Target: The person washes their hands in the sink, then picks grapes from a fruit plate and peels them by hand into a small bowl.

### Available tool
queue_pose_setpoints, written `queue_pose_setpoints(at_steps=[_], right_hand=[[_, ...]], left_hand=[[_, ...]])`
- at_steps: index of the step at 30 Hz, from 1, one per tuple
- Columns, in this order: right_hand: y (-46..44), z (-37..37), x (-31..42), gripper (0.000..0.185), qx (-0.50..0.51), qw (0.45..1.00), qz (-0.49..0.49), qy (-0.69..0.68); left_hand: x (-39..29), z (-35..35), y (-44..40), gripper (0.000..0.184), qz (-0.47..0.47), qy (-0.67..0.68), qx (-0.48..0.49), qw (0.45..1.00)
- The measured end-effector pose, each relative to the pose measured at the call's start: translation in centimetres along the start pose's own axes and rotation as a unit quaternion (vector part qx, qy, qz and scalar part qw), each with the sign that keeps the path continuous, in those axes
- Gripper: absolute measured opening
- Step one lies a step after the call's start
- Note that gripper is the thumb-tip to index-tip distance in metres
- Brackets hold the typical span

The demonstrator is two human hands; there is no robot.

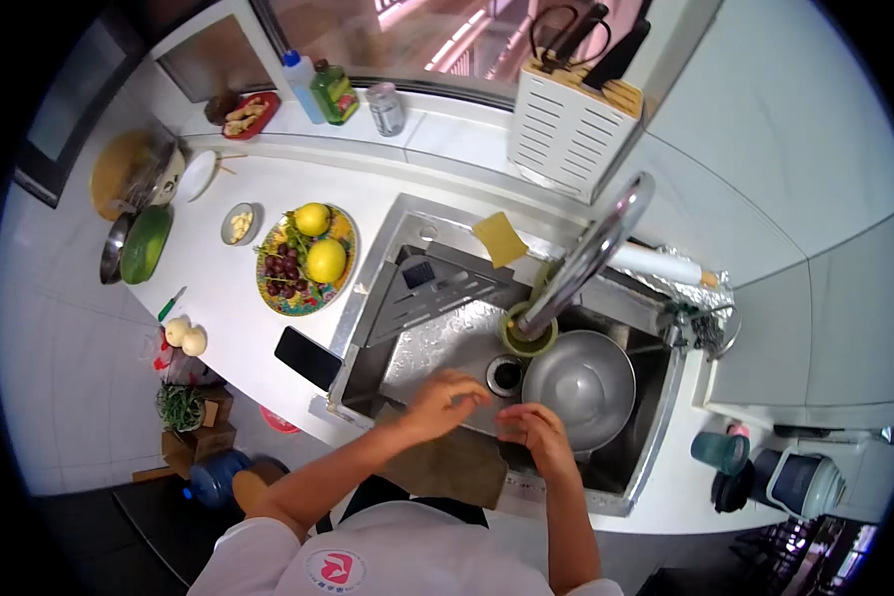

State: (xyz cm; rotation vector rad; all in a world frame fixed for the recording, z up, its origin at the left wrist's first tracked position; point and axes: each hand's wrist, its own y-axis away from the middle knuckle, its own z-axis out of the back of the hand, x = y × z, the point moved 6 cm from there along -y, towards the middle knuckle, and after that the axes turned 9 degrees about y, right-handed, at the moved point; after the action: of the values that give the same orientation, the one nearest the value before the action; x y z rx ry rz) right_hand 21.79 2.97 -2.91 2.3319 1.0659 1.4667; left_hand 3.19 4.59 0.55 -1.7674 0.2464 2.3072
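Observation:
My left hand (449, 403) hovers over the front part of the steel sink (437, 348), its fingers loosely bent and apart, with nothing visible in them. Close by on the right, my right hand (536, 431) is also loosely curled and holds nothing that I can see. It is nearest to a wide metal bowl (580, 389) in the sink's right side. A small green-yellow cup (529, 338) stands behind, under the chrome faucet (591, 258). Between the hands and that cup lies the dark drain (505, 375). A brown cloth (447, 467) hangs over the sink's front edge.
On the left counter are a fruit plate (298, 303) with grapes and yellow fruit, a phone (308, 359), a small bowl (238, 224) and a green-handled knife (172, 303). A knife block (571, 129) and bottles (335, 92) line the sill. Cups (720, 450) stand at right.

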Motion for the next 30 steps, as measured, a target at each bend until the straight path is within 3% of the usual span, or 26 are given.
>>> queue_pose_setpoints(at_steps=[1,2,3,4,5,6,8,10,11,12,13,14,15,17,18,19,20,21,23,24,26,27,28,30], right_hand=[[-0.1,0.4,-0.9,0.020,-0.008,1.000,-0.003,-0.002],[-0.2,1.0,-0.9,0.016,-0.080,0.925,0.047,0.368],[-0.6,0.8,-0.9,0.014,-0.136,0.711,0.090,0.684],[-1.3,1.6,-2.3,0.014,-0.167,0.817,0.089,0.545],[-1.8,2.2,-3.5,0.014,-0.166,0.817,0.087,0.545],[-1.5,2.1,-3.8,0.012,-0.183,0.850,0.109,0.481],[-0.9,2.2,-3.7,0.010,-0.206,0.878,0.129,0.413],[-0.9,1.9,-3.4,0.011,-0.164,0.893,0.022,0.418],[-0.8,1.8,-2.6,0.011,-0.168,0.893,0.021,0.417],[-0.9,1.4,-2.3,0.010,-0.119,0.946,0.019,0.300],[-1.0,1.0,-2.0,0.011,-0.070,0.981,0.018,0.177],[-1.2,1.3,-1.5,0.011,-0.076,0.981,0.018,0.178],[-1.6,1.5,-1.0,0.013,-0.069,0.990,0.031,0.119],[-2.5,3.4,-1.5,0.016,-0.062,0.995,0.049,0.061],[-3.1,7.5,-1.8,0.016,-0.191,0.897,0.141,0.373],[-3.6,10.6,-2.5,0.015,-0.297,0.681,0.214,0.634],[-5.0,16.8,-5.5,0.016,-0.362,0.787,0.172,0.468],[-6.2,22.7,-9.0,0.017,-0.408,0.860,0.121,0.282],[-6.1,28.9,-10.9,0.015,-0.448,0.829,0.270,0.200],[-7.3,30.8,-12.1,0.015,-0.447,0.829,0.272,0.198],[-6.9,34.5,-14.5,0.005,-0.654,0.689,0.228,0.213],[-7.3,35.1,-16.2,0.005,-0.654,0.689,0.228,0.213],[-9.8,34.1,-18.1,0.009,-0.529,0.814,0.137,0.199],[-12.3,31.3,-19.5,0.018,-0.381,0.906,0.042,0.179]], left_hand=[[0.3,0.6,0.1,0.014,0.007,-0.074,0.012,0.997],[1.2,0.8,0.6,0.013,0.119,-0.057,0.006,0.991],[2.0,0.6,1.1,0.013,0.119,-0.055,0.010,0.991],[2.9,0.8,1.3,0.011,0.097,-0.072,-0.007,0.993],[3.6,0.9,1.9,0.009,0.080,-0.087,-0.027,0.993],[3.7,0.7,2.6,0.009,0.087,-0.084,-0.025,0.992],[4.0,1.1,3.2,0.014,0.143,-0.104,-0.050,0.983],[3.6,1.1,3.4,0.016,0.187,-0.055,-0.037,0.980],[3.7,0.9,3.7,0.018,0.232,-0.007,-0.025,0.972],[3.4,0.9,3.7,0.018,0.232,-0.005,-0.021,0.973],[3.8,0.8,3.9,0.018,0.289,0.033,-0.017,0.956],[4.3,0.6,4.2,0.019,0.345,0.071,-0.013,0.936],[4.5,0.6,4.3,0.019,0.343,0.073,-0.008,0.936],[4.4,0.5,3.7,0.025,0.228,-0.085,0.044,0.969],[4.9,0.0,4.0,0.025,0.225,-0.086,0.045,0.970],[4.4,0.1,4.1,0.032,0.137,-0.138,-0.009,0.981],[3.8,0.2,4.1,0.040,0.048,-0.187,-0.066,0.979],[4.2,0.0,4.1,0.040,0.047,-0.187,-0.067,0.979],[7.8,-0.4,5.1,0.051,0.279,0.048,-0.036,0.958],[8.3,-0.5,4.9,0.051,0.278,0.046,-0.037,0.959],[9.7,-0.8,5.3,0.043,0.344,0.209,-0.094,0.911],[9.4,-0.9,5.1,0.043,0.344,0.209,-0.094,0.911],[8.9,-1.1,5.0,0.041,0.372,0.245,-0.096,0.890],[9.1,-1.9,4.6,0.041,0.398,0.281,-0.099,0.868]])
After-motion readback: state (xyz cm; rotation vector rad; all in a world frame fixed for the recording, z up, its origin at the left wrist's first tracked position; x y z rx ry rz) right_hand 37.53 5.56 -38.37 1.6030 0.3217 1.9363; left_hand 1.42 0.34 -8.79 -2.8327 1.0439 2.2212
